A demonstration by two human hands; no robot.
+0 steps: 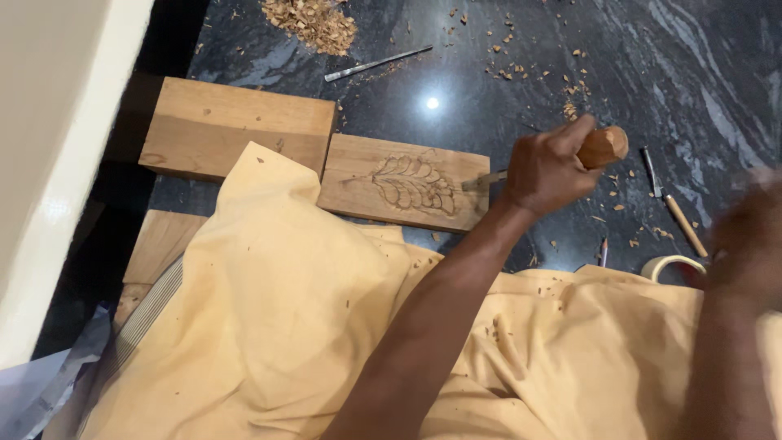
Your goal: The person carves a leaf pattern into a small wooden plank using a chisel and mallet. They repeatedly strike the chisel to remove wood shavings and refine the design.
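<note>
A small wooden board [354,179] lies on the dark stone floor, with a leaf pattern [414,185] carved into it. My left hand [547,171] is closed around the rounded wooden handle of a chisel [604,147]. The chisel's metal blade points left and touches the board's right end near the leaf. My right hand [753,236] is a motion blur at the right edge, away from the board, and what it holds is not discernible. A yellow cloth [277,310] covers my lap and overlaps the board's near-left corner.
A bigger plank [236,126] lies to the left of the carved board. Beyond them are a slim metal tool [376,63] and a heap of wood chips [314,20]. Another chisel [674,208], a small tool [604,251] and a tape roll [672,265] lie at the right. A white wall [49,163] bounds the left.
</note>
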